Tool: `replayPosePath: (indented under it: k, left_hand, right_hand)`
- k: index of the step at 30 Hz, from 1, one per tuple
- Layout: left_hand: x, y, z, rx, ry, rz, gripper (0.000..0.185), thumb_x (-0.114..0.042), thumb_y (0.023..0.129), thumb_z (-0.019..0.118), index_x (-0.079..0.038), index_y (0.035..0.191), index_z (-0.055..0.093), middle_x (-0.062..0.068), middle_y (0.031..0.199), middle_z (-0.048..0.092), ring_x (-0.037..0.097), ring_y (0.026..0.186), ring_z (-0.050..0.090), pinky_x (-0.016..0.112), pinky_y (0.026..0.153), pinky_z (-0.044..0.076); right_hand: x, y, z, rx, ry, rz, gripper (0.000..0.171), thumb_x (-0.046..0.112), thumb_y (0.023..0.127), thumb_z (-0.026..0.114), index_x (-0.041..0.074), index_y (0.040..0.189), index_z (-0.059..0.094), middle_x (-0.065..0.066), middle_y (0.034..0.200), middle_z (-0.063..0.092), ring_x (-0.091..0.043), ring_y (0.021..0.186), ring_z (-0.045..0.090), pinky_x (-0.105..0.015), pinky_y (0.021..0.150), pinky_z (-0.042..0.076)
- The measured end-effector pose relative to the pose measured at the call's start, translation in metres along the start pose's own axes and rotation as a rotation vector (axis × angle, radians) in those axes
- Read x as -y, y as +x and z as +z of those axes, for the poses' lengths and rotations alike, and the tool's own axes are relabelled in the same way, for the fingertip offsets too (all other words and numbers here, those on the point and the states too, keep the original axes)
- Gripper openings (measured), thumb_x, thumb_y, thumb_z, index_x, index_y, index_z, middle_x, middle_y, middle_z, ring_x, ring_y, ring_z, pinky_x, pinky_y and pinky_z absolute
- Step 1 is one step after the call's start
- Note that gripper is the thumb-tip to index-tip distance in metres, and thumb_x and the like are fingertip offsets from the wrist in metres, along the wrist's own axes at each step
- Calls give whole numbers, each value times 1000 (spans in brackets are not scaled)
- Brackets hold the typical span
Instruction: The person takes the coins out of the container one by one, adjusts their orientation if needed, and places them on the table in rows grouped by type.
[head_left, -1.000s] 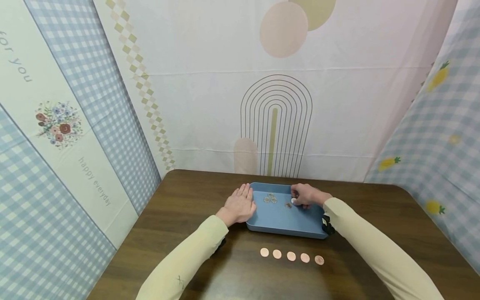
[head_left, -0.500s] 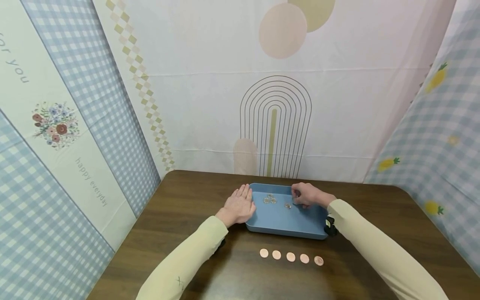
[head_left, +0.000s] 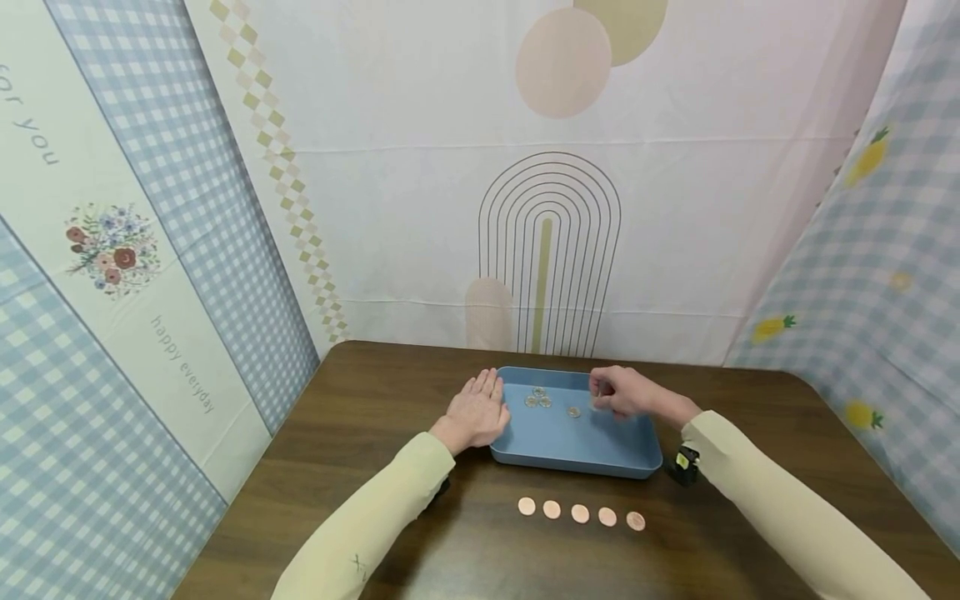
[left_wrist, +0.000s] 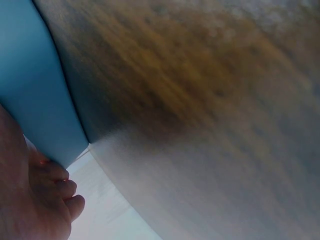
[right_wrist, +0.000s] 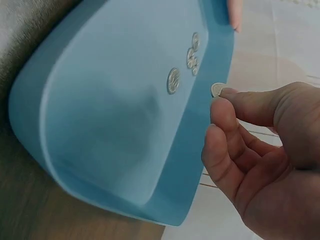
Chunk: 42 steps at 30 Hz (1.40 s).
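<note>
A silver coin (right_wrist: pixel 217 89) is pinched between the thumb and index finger of my right hand (head_left: pixel 624 392), over the right back part of the blue tray (head_left: pixel 558 460). Its other fingers curl loosely in the right wrist view. My left hand (head_left: pixel 478 410) lies with straight fingers along the tray's left rim. In the left wrist view its fingers appear beside the blue tray wall (left_wrist: pixel 42 85). Inside the tray, one silver coin (head_left: pixel 573 412) lies by itself near the middle, and a small cluster of silver coins (head_left: pixel 538 398) lies farther left and back.
On the brown wooden table (head_left: pixel 390 383), several copper-coloured coins (head_left: pixel 580 514) form a row in front of the tray. Patterned cloths hang behind the table and on both sides. A dark wrist device (head_left: pixel 684 464) is on the right forearm beside the tray's right end.
My right hand has drawn slightly to the right, away from the lone coin, with a coin in its fingertips. The left hand stays at the tray's left rim.
</note>
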<state>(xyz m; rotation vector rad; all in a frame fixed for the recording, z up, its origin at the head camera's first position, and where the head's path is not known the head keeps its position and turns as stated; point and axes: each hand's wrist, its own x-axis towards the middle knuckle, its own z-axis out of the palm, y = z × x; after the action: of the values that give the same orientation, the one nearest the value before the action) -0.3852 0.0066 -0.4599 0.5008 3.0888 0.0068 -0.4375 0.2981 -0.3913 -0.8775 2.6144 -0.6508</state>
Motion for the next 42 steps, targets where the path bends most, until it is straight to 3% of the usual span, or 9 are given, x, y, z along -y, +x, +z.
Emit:
replayPosePath:
  k: [15,22,34,42]
  left_hand:
    - [1,-3,1,0,-4,11,62,-36,103,22,-2,155,23,15,164,19,28,153,17,40,124,19]
    - [3,-5,1,-8,-1,14,62,-35,103,22,-2,155,24,15,164,19,27,153,17,40,124,19]
    - [3,-11,2,-7,3,43,62,-35,103,22,-2,155,25,15,164,20,28,153,18,40,124,20]
    - [6,-14,3,-7,2,44,62,-35,103,22,-2,155,25,15,164,20,27,153,18,40,124,20]
  right_hand:
    - [17,-36,-1,13,29,-74,9,11,93,65,12,91,56,-9,73,61,-12,52,57,-27,48,49]
    - [26,-54,2,21,50,-98,10,14,93,66,12,91,56,-4,71,58,-12,52,56,-27,48,49]
    - [32,-84,18,35,115,-115,12,16,93,66,12,89,56,-1,69,55,-11,51,57,-26,48,49]
    - [34,-103,30,61,165,-110,14,17,93,67,11,88,56,-5,69,57,-13,48,57,-28,44,50]
